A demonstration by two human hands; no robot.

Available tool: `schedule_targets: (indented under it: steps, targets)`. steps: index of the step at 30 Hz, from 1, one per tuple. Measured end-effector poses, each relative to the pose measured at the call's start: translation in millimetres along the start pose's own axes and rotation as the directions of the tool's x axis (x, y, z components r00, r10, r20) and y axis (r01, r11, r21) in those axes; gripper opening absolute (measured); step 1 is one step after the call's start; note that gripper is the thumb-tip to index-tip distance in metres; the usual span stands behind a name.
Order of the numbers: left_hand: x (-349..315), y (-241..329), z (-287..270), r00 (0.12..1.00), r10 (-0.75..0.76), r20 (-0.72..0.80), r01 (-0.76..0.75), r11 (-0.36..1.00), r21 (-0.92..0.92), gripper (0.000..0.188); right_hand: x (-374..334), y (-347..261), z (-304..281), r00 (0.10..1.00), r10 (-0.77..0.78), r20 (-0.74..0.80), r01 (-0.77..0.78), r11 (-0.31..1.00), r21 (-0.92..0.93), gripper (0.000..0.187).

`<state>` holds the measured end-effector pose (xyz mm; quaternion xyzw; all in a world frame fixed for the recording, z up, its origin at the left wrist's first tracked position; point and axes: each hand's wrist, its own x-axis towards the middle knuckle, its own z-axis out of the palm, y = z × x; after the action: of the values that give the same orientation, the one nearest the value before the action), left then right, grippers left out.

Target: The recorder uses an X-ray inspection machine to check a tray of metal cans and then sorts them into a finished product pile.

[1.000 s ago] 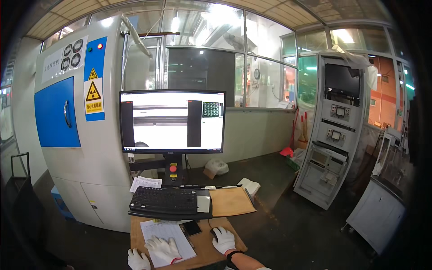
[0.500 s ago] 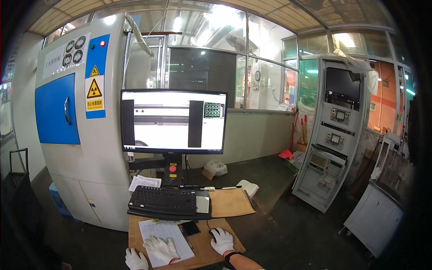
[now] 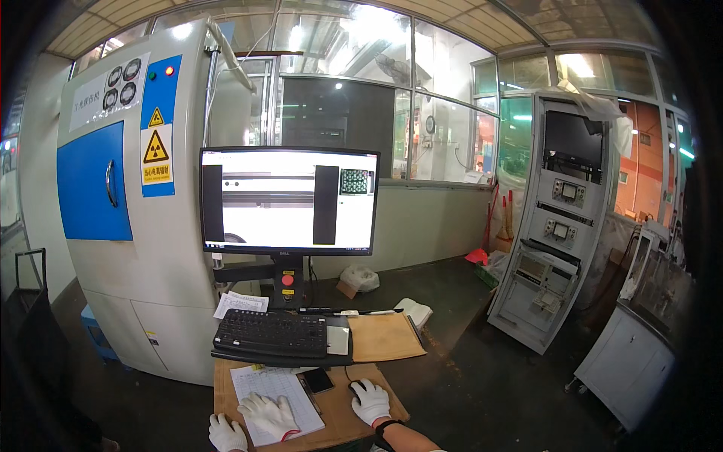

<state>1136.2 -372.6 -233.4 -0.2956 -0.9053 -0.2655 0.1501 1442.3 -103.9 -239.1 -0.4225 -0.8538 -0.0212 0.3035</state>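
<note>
My right hand (image 3: 370, 402), in a white knit glove, is closed over a black computer mouse (image 3: 354, 389) on the brown board-topped desk (image 3: 348, 429). My left hand (image 3: 227, 435), gloved too, rests at the desk's left edge with its fingers apart and nothing seen in them. Beside it a loose white glove (image 3: 267, 414) with a red-trimmed cuff lies across a ruled paper form (image 3: 305, 416). A black phone (image 3: 318, 380) lies between the form and the mouse. Ahead, a monitor (image 3: 289, 202) displays a grey part image with a round shape low on the left.
A black keyboard (image 3: 271, 334) and a brown folder (image 3: 385, 337) lie on the shelf above the desk. Left stands a large cabinet (image 3: 177, 301) with a blue door and a radiation warning sign. A red button (image 3: 288, 280) sits under the monitor. An instrument rack (image 3: 527, 301) stands at right.
On the monitor, the part image has shifted slightly upward and more of the round shape shows. Both hands stay in place. The whole view has moved very slightly.
</note>
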Motion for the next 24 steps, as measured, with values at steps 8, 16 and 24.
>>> schedule_targets:
  steps: [8,16,24]
  targets:
    - [-0.3,3.9,-3.9,0.999,-0.021,0.036,0.022,1.000,-0.016,0.036,-1.3,2.8,-0.4,0.999,-0.018,-0.034,0.018,1.000,0.010,0.043]
    - [-0.1,5.9,-5.7,1.000,-0.020,0.017,0.020,1.000,-0.011,0.035,-0.1,-0.3,-2.8,1.000,0.005,0.000,-0.005,1.000,0.007,0.043]
    - [-0.1,2.8,-2.8,1.000,-0.003,0.002,0.003,1.000,0.000,0.035,0.2,-2.6,-6.2,1.000,-0.003,-0.007,0.003,1.000,0.024,0.042]
